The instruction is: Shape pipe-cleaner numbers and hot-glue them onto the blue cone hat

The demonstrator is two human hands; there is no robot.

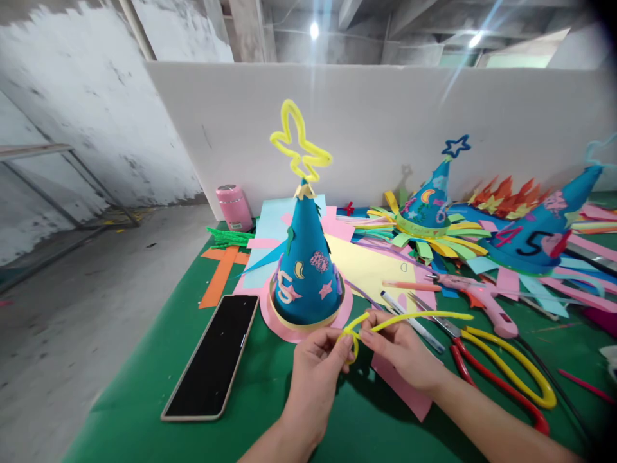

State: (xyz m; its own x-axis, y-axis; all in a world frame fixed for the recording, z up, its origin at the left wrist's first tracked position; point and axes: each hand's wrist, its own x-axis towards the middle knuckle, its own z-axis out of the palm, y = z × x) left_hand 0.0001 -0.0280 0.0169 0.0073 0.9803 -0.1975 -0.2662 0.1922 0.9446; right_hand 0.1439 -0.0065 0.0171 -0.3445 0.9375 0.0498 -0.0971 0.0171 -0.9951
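Between my hands is a yellow pipe cleaner (pixel 424 315), bent into a small loop near my left fingers, with a long straight end reaching right. My left hand (pixel 321 366) pinches the looped part. With thumb and forefinger, my right hand (pixel 400 347) grips the strand just beside the loop. Right behind them stands a blue paper cone hat (pixel 308 257) with a pink brim, stars, a moon and a number on it. A yellow pipe-cleaner star shape (pixel 301 145) rises from its tip. Part of the loop is hidden by my fingers.
A phone (pixel 212 360) lies left of the hat. Scissors (pixel 506 373) with red and yellow handles, a pen (pixel 412 321) and a pink glue gun (pixel 477 296) lie to the right. Two more cone hats (pixel 427 199) stand behind, and a pink bottle (pixel 234 207) stands at the back left.
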